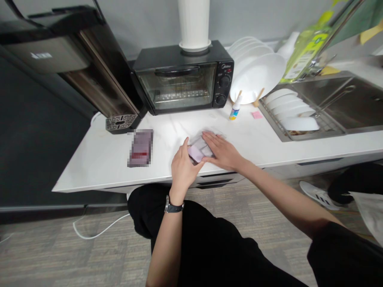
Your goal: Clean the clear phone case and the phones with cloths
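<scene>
Close to the counter's front edge, my left hand (183, 167) curls around the left side of a small lavender item (195, 154) with a dark lower edge. Clear crinkled plastic (206, 148) lies over and beside it; whether it is a bag or a loose wrap I cannot tell. On the right side my right hand (223, 152) grips the plastic, its fingers across the top and its thumb at the near edge. Both hands touch the same packet. To their left a blurred-out purple flat object (141, 148) rests on the white counter (167, 159).
A black toaster oven (182, 79) carries a white pot (194, 24). Nearby are a drink machine (98, 71), racked plates (257, 75), a small spray bottle (235, 109), a pink sticky note (256, 114) and a sink (359, 107) with bowls. Another person's shoe (318, 195) shows at right.
</scene>
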Demonstrator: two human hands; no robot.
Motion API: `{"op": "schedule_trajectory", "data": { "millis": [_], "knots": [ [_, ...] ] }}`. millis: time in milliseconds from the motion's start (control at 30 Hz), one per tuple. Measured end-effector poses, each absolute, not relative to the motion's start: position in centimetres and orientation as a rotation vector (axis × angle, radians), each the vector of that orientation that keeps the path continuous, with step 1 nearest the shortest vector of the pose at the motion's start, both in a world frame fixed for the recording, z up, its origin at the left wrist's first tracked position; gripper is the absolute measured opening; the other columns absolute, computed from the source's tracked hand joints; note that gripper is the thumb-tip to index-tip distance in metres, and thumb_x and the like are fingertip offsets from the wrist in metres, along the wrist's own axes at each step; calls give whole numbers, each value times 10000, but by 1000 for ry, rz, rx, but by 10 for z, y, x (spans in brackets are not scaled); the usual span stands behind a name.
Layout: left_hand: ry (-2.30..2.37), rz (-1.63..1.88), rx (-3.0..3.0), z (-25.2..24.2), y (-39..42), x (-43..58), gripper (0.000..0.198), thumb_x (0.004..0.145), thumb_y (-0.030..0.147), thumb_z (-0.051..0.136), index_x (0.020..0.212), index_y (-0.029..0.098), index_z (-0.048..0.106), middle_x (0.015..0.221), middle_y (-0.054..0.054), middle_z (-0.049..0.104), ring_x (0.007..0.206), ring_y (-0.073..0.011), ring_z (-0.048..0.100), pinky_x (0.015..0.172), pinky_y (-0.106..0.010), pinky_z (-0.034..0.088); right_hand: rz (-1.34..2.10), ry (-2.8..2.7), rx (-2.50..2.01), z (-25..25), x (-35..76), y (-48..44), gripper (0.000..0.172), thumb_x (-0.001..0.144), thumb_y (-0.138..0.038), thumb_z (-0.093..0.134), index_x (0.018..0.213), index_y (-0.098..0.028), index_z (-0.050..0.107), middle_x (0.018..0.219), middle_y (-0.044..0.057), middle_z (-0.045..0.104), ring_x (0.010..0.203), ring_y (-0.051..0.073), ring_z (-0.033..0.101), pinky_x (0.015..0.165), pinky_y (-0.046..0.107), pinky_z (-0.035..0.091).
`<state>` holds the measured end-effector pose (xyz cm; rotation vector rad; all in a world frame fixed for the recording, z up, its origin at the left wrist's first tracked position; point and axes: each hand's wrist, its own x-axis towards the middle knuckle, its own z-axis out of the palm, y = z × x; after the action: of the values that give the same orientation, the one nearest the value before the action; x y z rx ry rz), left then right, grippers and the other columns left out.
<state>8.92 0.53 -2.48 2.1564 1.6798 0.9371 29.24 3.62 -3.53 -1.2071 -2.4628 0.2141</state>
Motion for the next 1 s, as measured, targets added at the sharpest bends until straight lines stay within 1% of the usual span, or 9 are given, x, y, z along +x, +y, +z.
{"op": "schedule_trajectory", "data": {
  "millis": [67, 267, 400, 500, 633, 733, 833, 900, 1000],
  "knots": [
    [1690, 932, 2165, -25, 5, 90, 960, 865, 391, 835, 1636, 171, 308, 1388, -170, 681, 1281, -349, 676, 1085, -485, 561, 202, -2431, -1269, -36, 293, 38, 1086, 978, -851, 347, 1705, -52, 238, 1729, 272, 314, 1632, 385, 299, 1333, 625, 244],
    [1726, 882, 2172, -28, 7, 89, 792, 923, 141, 646, 1643, 142, 319, 1448, -193, 647, 1293, -328, 677, 1088, -454, 555, 240, -2582, -906, -35, 268, 3, 1184, 921, -899, 421, 1714, -51, 185, 1745, 245, 304, 1660, 328, 238, 1355, 543, 243],
    [1702, 927, 2178, -28, 6, 90, 933, 877, 355, 819, 1637, 157, 314, 1422, -179, 659, 1312, -355, 655, 1099, -467, 546, 218, -2493, -1118, -37, 292, 29, 1060, 983, -841, 364, 1715, -87, 223, 1740, 234, 317, 1642, 343, 289, 1340, 600, 247],
    [1693, 955, 2164, -27, 6, 91, 953, 879, 447, 824, 1635, 174, 314, 1377, -159, 685, 1273, -345, 676, 1075, -465, 558, 205, -2398, -1274, -38, 298, 39, 1068, 982, -847, 347, 1710, -74, 236, 1729, 264, 318, 1633, 379, 298, 1329, 644, 237],
    [1712, 904, 2166, -28, 7, 89, 820, 924, 245, 713, 1640, 149, 324, 1412, -185, 666, 1270, -339, 685, 1061, -460, 566, 248, -2515, -1031, -34, 271, 9, 1188, 917, -907, 403, 1713, -49, 195, 1747, 254, 282, 1655, 352, 243, 1351, 582, 229],
    [1719, 901, 2168, -30, 8, 88, 798, 920, 158, 655, 1645, 163, 321, 1430, -184, 659, 1271, -327, 689, 1060, -446, 568, 286, -2581, -913, -31, 266, 1, 1127, 941, -879, 408, 1728, -107, 179, 1757, 209, 293, 1659, 312, 244, 1356, 550, 234],
    [1694, 930, 2184, -30, 7, 89, 917, 875, 320, 805, 1637, 177, 315, 1432, -179, 658, 1312, -352, 663, 1082, -457, 558, 283, -2537, -1057, -32, 285, 23, 987, 1008, -806, 364, 1727, -147, 216, 1754, 180, 321, 1646, 307, 287, 1347, 570, 246],
    [1689, 957, 2180, -29, 7, 90, 949, 875, 436, 828, 1633, 181, 316, 1408, -171, 672, 1300, -351, 669, 1087, -465, 553, 240, -2459, -1214, -34, 296, 37, 996, 1010, -807, 342, 1708, -101, 267, 1742, 213, 331, 1637, 332, 305, 1340, 588, 252],
    [1683, 957, 2178, -29, 7, 90, 943, 879, 420, 824, 1631, 161, 317, 1409, -176, 672, 1294, -346, 673, 1089, -466, 553, 192, -2412, -1264, -35, 290, 33, 1080, 972, -852, 369, 1685, -44, 299, 1728, 259, 331, 1632, 369, 307, 1334, 614, 246]
  ]
}}
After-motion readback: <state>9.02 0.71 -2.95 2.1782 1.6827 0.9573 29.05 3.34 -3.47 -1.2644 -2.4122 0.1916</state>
